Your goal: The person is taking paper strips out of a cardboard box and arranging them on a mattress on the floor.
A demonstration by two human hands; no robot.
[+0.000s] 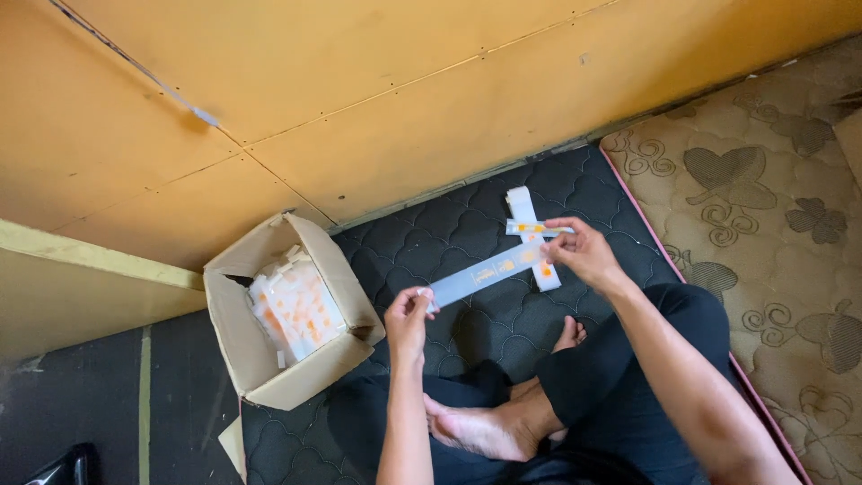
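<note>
Sitting cross-legged on a dark quilted mat (503, 332) at the middle of the frame, the person stretches a long translucent strip (480, 274) between both hands just above the lap. The left hand (409, 314), a little left of centre, pinches the strip's lower end between thumb and fingertips, the fingers narrow and closed on it. The right hand (579, 251), right of centre and higher in the frame, has its fingers closed on the other end, where the strip carries a small orange mark, so the strip runs slanting up toward the right.

Just beyond the right hand, a white flat packet (530, 235) lies on the mat (it looks like a short stack of similar strips, though I cannot tell how many), with another short piece (534, 229) marked in orange lying crosswise over it, close to the fingertips.

At the left of the frame an open cardboard box (247, 359) sits at the mat's edge, flaps spread, packed with white and orange pieces (296, 310). It is well apart from both hands.

Bare feet (489, 427) rest on the mat at the lower middle, below the strip. Orange wall panels (404, 99) fill the upper frame, and a beige patterned mattress (763, 207) lies along the right side.
</note>
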